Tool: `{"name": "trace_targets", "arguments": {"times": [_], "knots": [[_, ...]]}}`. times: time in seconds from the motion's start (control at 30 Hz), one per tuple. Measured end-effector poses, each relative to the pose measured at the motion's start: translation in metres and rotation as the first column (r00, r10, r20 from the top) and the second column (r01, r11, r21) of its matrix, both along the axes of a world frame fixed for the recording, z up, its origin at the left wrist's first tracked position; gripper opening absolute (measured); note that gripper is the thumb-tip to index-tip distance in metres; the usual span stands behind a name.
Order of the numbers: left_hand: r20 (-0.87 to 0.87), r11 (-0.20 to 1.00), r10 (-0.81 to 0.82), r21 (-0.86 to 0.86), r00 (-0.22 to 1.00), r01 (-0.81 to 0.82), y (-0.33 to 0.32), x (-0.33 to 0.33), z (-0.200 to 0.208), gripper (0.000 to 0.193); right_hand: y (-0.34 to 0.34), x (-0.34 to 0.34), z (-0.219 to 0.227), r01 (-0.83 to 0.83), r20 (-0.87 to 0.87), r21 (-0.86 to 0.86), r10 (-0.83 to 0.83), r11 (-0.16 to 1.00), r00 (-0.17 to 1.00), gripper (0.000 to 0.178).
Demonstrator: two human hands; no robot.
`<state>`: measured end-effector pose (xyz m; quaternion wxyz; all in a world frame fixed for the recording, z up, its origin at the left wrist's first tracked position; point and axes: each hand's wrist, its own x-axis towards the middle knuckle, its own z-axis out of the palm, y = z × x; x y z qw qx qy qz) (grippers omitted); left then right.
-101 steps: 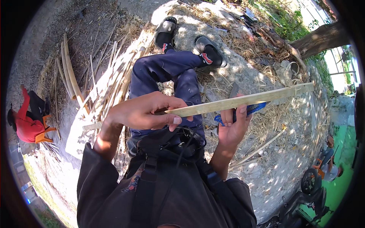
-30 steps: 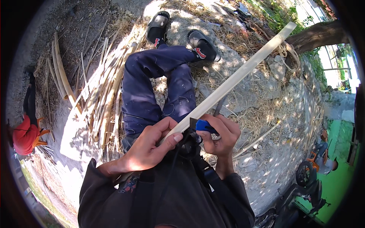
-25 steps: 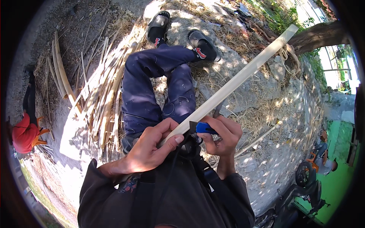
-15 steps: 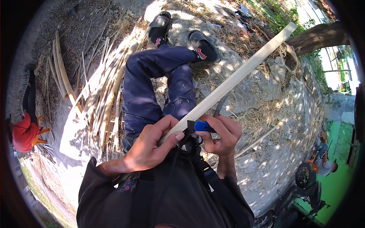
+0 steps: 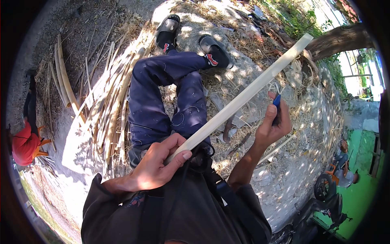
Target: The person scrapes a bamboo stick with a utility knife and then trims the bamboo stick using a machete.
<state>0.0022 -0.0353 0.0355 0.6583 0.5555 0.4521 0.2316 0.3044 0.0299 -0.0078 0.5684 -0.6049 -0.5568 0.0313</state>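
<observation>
A long, pale bamboo strip (image 5: 243, 103) slants from my lap up to the far right. My left hand (image 5: 162, 161) is closed on its near end, the thumb on top and the fingers around the side. Just right of the strip's far half, my right hand (image 5: 274, 124) is raised, its fingers closed around a blue-handled knife (image 5: 277, 100). Most of the knife is hidden in the hand, and its blade does not show clearly. Thin pale shavings cling to my dark blue trousers (image 5: 151, 97).
A bundle of split bamboo strips (image 5: 115, 110) lies left of my legs, with thicker bamboo pieces (image 5: 65, 77) beyond. A tree trunk (image 5: 341, 40) crosses the upper right. One person in red (image 5: 26, 142) is at far left, another (image 5: 347, 175) at far right near a motorcycle (image 5: 331, 209).
My right hand has moved with the knife from the strip's near end, away up and right along it. My left hand has stayed on the strip, shifting slightly lower.
</observation>
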Motion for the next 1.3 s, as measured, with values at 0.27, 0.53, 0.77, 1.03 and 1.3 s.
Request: {"name": "trace_targets", "arguments": {"times": [0.27, 0.53, 0.77, 1.03, 1.3], "knots": [[0.067, 0.992, 0.100, -0.082, 0.993, -0.094, 0.021, -0.004, -0.002, 0.017, -0.033, -0.033, -0.008, -0.341, -0.329, 0.103, 0.356, 0.934, 0.875, 0.060], [0.545, 0.763, 0.188, -0.605, 0.817, 0.228, 0.044, -0.008, -0.046, 0.046, -0.041, -0.035, -0.022, -0.544, -0.601, -0.102, 0.384, 0.833, 0.701, 0.048], [0.723, 0.538, 0.319, -0.671, 0.613, 0.511, 0.043, -0.013, -0.065, 0.046, -0.044, -0.040, -0.027, -0.532, -0.465, -0.185, 0.403, 0.826, 0.788, 0.040], [0.693, 0.640, 0.251, -0.643, 0.676, 0.421, 0.042, -0.009, -0.052, 0.047, -0.038, -0.059, -0.014, -0.537, -0.523, -0.192, 0.377, 0.822, 0.764, 0.035], [0.641, 0.723, 0.178, -0.600, 0.747, 0.342, 0.039, -0.007, -0.040, 0.051, -0.025, -0.073, -0.023, -0.589, -0.653, -0.267, 0.306, 0.762, 0.693, 0.017]]}}
